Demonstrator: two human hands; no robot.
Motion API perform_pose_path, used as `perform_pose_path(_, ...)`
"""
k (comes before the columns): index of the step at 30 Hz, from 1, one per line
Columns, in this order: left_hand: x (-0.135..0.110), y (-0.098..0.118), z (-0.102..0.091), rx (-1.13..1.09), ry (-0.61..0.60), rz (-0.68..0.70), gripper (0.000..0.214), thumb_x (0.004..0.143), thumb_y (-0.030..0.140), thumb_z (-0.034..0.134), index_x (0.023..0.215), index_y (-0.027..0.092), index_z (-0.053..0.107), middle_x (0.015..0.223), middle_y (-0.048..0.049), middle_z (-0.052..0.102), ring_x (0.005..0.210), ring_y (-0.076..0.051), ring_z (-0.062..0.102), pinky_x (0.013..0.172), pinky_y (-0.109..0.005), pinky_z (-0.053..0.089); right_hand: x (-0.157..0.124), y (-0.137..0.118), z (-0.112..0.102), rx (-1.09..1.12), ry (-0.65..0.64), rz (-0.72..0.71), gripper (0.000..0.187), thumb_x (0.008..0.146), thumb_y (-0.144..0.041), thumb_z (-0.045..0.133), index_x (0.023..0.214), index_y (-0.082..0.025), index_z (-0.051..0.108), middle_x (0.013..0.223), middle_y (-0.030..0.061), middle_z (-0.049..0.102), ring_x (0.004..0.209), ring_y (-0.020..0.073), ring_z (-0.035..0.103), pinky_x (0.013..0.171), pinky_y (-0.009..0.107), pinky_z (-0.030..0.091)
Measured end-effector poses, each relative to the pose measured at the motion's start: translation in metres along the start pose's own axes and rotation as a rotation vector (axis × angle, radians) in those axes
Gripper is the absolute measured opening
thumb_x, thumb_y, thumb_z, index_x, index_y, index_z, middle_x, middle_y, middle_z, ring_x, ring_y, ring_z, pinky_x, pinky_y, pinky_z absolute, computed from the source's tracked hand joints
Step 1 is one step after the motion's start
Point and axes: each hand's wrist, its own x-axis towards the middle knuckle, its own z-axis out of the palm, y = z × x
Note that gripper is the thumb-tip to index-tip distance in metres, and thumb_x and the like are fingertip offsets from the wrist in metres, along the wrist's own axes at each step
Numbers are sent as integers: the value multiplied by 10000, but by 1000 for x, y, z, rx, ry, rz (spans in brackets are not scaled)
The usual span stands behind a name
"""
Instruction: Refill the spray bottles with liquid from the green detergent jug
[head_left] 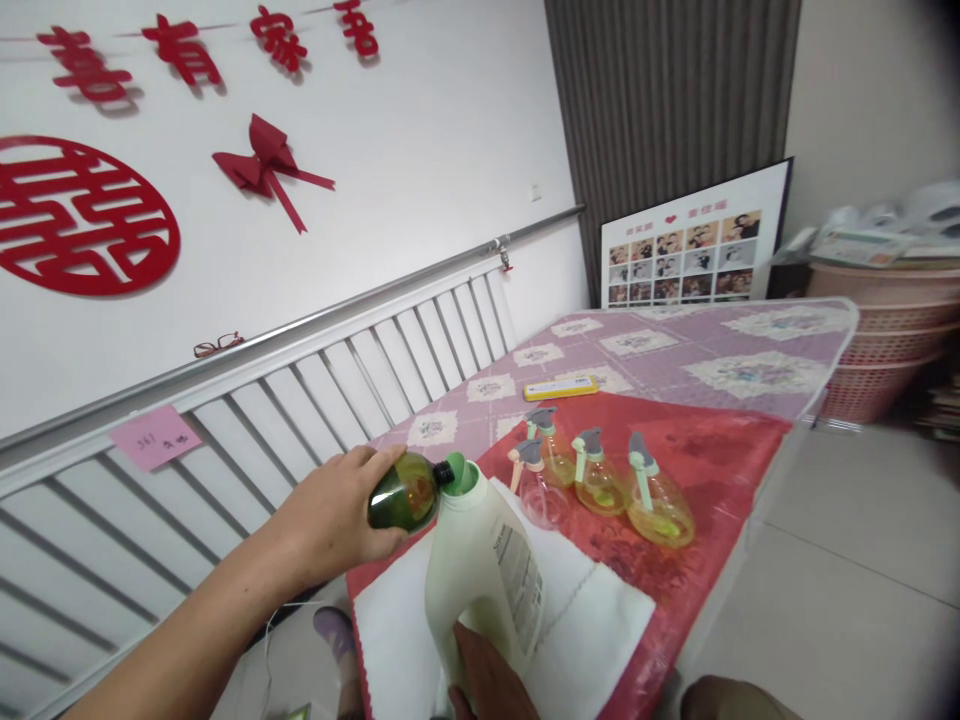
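My left hand (341, 510) is wrapped round a dark green bottle (405, 492) lying nearly sideways. The bottle's black neck meets the green spout at the mouth of a large pale detergent jug (472, 560). Which way any liquid runs, I cannot tell. My right hand (491, 675) grips the jug's handle, with part of the fingers hidden. Under the jug lies a white cloth (592, 615). Beyond it stand several spray bottles: one pinkish and clear (541, 497), the others, such as the rightmost yellow one (661, 510), holding some yellow liquid.
A red cloth (720, 460) covers part of the table, over a purple patterned tablecloth (660, 370). A yellow flat case (560, 387) lies behind the spray bottles. White railing (360, 370) runs along the left. Pink baskets (874, 345) are stacked at the right.
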Motion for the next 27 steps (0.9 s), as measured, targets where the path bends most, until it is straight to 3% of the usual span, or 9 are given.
perform_pose_path(5,1,0,-1,4,-10,-3,745,702,462,590,1401,300,390,1187,-88,590,1060,-299,578,843,-394,478,-2,-2,1,5,65,0,620,845,-190,556,1446,-256,418,1346,66,614,1214,229,585,1016,298,490)
perform_pose_path(14,7,-7,-1,58,-6,17,767,670,495,614,1391,328,412,1120,-79,599,971,-286,594,774,-366,484,-2,4,8,-24,25,-4,732,759,-83,567,1458,-218,397,1384,89,580,1227,237,579,1030,300,479)
perform_pose_path(21,8,-4,-8,94,-33,18,755,671,512,595,1382,323,427,1058,-75,616,929,-294,603,725,-357,473,-2,0,5,17,35,8,671,799,-133,566,1443,-259,425,1373,60,593,1224,227,581,1024,296,486)
perform_pose_path(27,10,-6,-9,102,-27,36,754,661,518,599,1369,307,448,1102,-81,619,925,-286,610,752,-367,474,-2,3,9,-14,8,-19,709,767,-94,567,1452,-192,411,1373,108,587,1241,237,568,1044,308,469)
